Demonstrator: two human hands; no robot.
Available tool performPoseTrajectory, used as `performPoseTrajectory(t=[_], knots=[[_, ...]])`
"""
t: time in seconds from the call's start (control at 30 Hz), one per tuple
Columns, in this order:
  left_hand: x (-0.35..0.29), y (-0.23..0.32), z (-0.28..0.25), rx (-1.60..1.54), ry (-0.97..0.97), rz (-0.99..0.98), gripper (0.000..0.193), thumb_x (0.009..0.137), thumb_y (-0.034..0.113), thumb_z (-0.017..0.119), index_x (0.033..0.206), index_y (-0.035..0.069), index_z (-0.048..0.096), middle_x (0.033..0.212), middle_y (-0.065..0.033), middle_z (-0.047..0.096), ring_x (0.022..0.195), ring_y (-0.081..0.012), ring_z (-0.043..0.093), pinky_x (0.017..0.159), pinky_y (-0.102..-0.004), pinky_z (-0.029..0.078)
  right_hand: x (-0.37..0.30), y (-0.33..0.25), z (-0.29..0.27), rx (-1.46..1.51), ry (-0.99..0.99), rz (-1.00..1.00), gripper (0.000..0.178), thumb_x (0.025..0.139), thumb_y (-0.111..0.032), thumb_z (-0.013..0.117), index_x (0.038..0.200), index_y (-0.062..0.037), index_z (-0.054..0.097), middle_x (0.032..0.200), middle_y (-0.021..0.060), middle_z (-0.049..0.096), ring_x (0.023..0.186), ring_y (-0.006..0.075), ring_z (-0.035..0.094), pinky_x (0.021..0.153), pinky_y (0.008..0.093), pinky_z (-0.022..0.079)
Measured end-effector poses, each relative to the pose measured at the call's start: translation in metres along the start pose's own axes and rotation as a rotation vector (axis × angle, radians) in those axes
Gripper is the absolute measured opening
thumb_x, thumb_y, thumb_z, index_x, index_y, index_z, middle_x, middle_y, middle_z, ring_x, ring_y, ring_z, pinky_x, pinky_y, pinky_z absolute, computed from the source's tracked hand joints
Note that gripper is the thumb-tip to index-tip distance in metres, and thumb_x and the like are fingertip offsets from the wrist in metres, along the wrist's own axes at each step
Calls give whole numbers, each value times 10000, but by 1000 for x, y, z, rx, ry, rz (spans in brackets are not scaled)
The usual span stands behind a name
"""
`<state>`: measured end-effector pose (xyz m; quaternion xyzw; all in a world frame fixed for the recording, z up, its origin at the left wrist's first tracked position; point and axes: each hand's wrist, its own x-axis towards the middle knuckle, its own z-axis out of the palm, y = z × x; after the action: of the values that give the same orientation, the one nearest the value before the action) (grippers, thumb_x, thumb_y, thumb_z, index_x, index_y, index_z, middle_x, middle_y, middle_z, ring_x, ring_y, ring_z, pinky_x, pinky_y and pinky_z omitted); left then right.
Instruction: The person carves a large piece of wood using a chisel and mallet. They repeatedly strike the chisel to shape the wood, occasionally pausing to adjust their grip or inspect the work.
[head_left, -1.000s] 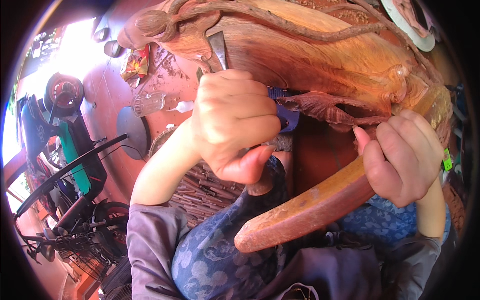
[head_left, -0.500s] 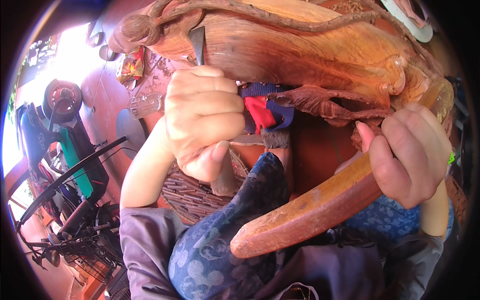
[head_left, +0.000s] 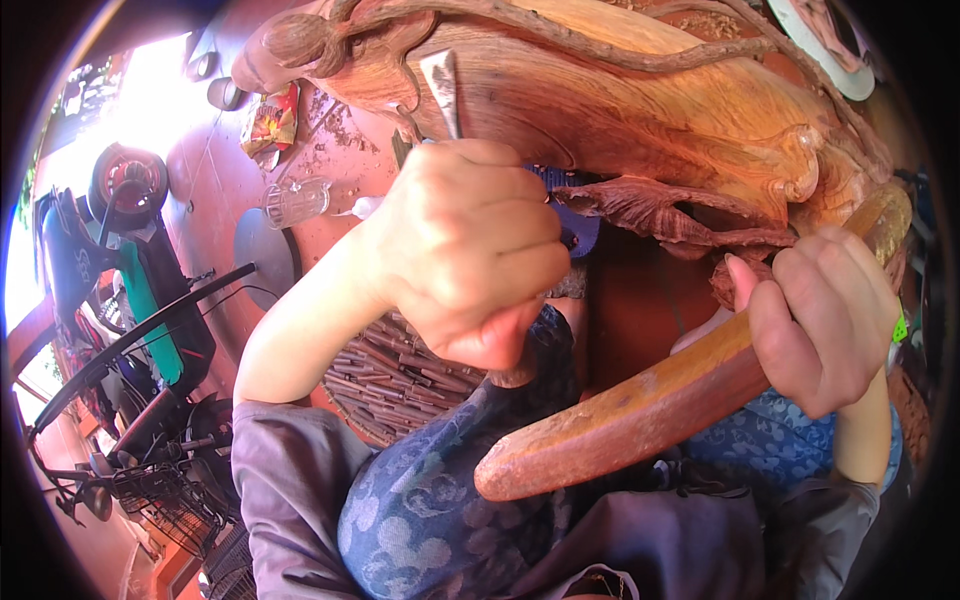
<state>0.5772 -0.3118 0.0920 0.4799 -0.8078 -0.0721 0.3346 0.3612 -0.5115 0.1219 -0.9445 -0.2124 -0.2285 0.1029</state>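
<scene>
My left hand (head_left: 475,250) is closed in a fist around a chisel. The chisel's flared metal blade (head_left: 440,90) sticks up past my knuckles, over the side of a large carved piece of wood (head_left: 620,105); I cannot tell whether its edge touches. My fist hides most of the handle. On the right, my right hand (head_left: 825,320) is wrapped around a thick wooden club (head_left: 630,405), whose rounded end slants down over my lap. The club's other end passes behind my hand, beside the carving's right end.
A round bed of slim brown sticks (head_left: 400,375) lies below my left forearm. Farther left are a glass mug (head_left: 297,203), a red and yellow packet (head_left: 270,125), wood chips (head_left: 340,130) and a dark-framed vehicle with a wire basket (head_left: 165,510). My patterned trouser leg (head_left: 440,500) is underneath.
My left hand has moved right and slightly nearer, taking the chisel along the carving. The blade has turned and now looks bright instead of dark. My right hand and the club have barely shifted.
</scene>
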Motion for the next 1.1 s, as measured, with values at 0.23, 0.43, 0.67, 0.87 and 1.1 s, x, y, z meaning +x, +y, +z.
performPoseTrajectory(t=[0.23, 0.43, 0.67, 0.87, 1.1], knots=[[1, -11, -3, -38, 24, -28, 215, 626, 286, 603, 671, 75, 596, 626, -45, 531, 546, -260, 543, 488, -382, 411, -5, 1, -1, 13, -27, -6, 264, 681, 56, 797, 787, 51, 556, 732, 161, 553, 589, 284, 571, 501, 387, 501], [13, -14, 9, -2, 134, -89, 151, 605, 234, 621, 628, 109, 540, 603, -36, 500, 535, -264, 535, 493, -388, 433, -7, 8, 7, -30, 38, -21, 171, 658, -9, 732, 765, -33, 601, 752, 102, 518, 577, 247, 508, 478, 338, 433], [25, 30, 31, 85, 66, -25, 444, 888, 423, 612, 598, 119, 470, 635, -43, 479, 566, -186, 521, 526, -332, 418, -15, 8, -5, 42, -86, 55, 204, 697, -39, 790, 768, -41, 599, 718, 73, 543, 583, 236, 550, 511, 349, 456], [49, 39, 60, -215, 139, -553, 417, 846, 427, 696, 971, 50, 571, 836, -164, 613, 747, -349, 670, 622, -438, 532, -67, -26, -30, 361, -337, 743, 413, 628, -195, 880, 837, -51, 554, 663, 55, 540, 572, 216, 555, 560, 334, 451], [72, 35, 66, -178, 375, -335, 179, 769, 115, 641, 894, 26, 548, 821, -200, 612, 674, -365, 651, 550, -464, 484, -60, -49, -67, 429, -251, 898, 434, 722, -115, 849, 933, -65, 473, 791, 29, 507, 684, 154, 501, 670, 299, 415]])
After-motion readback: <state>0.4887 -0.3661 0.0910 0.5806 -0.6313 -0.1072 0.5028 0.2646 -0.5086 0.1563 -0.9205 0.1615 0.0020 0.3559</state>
